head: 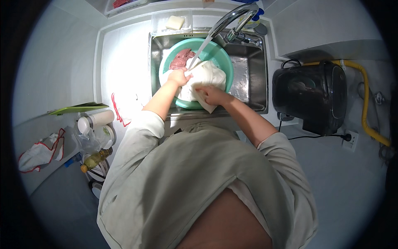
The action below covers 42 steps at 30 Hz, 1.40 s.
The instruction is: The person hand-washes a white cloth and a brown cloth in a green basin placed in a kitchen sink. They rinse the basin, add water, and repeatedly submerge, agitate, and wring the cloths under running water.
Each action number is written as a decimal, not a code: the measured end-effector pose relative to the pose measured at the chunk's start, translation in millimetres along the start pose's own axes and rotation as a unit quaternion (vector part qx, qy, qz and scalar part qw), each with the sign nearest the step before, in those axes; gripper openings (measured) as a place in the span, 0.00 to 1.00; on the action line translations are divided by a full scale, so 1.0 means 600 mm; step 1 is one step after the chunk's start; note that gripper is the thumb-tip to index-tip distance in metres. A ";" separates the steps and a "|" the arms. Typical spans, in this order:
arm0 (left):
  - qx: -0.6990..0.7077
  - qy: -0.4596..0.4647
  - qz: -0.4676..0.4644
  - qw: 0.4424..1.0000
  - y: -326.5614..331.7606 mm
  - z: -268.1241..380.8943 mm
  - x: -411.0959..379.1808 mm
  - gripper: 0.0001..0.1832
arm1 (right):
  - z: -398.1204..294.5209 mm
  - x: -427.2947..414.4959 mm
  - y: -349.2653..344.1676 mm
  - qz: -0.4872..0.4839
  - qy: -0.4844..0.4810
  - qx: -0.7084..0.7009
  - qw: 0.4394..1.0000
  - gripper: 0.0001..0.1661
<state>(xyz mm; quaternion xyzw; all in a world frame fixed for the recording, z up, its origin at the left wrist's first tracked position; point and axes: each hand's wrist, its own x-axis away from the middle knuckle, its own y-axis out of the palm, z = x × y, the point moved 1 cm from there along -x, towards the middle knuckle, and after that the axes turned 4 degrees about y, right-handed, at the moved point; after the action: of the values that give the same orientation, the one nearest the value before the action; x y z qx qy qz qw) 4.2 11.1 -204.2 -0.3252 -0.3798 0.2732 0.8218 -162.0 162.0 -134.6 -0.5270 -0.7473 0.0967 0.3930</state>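
Observation:
A green plastic basin [229, 67] stands in a stainless steel sink [244, 77]. White cloth [211, 74] fills much of the basin and hangs over its near rim. My left hand [179, 77] grips the cloth near the basin's middle, just below the stream of water. With its fingers curled, my right hand [213, 94] holds the cloth's near right part, close to the rim. Behind my left hand lies a pink cloth [182, 59] in the basin. From the chrome faucet [231, 18], water runs down onto the white cloth.
A bar of soap [175, 22] rests in a clear plastic tray [158, 26] behind the sink. At right stands a black appliance [304, 93], beside a yellow hose [365, 93]. A red-edged cloth [119, 110], a white bottle [96, 120] and an oil bottle [95, 160] are at left.

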 end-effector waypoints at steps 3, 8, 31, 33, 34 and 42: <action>0.135 0.027 0.096 0.986 -0.036 -0.017 0.001 0.20 | 0.094 -0.057 0.017 0.051 0.097 -0.045 0.993 0.28; 0.662 0.030 0.058 0.746 -0.107 0.010 0.068 0.10 | 0.130 -0.162 0.008 0.407 0.193 -0.120 0.885 0.30; 0.095 0.080 0.097 0.987 0.003 0.057 0.066 0.28 | 0.049 -0.052 0.040 0.091 0.243 -0.208 0.943 0.38; 0.070 0.057 0.138 0.986 0.071 0.043 0.029 0.24 | 0.051 -0.059 0.029 0.016 0.196 -0.256 0.947 0.27; 0.057 0.052 0.156 0.985 0.080 0.049 0.015 0.22 | 0.057 -0.064 0.019 -0.015 0.173 -0.281 0.944 0.22; 0.652 -0.002 -0.112 0.750 0.003 -0.041 0.017 0.14 | 0.046 -0.033 -0.136 0.063 0.013 -0.451 0.890 0.14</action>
<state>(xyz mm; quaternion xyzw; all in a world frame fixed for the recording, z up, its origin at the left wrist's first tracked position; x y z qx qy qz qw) 29.3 11.4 -213.3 0.3348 -0.1447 0.3614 0.8581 -236.2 117.8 -117.2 -0.6946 -0.6707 -0.2329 0.1163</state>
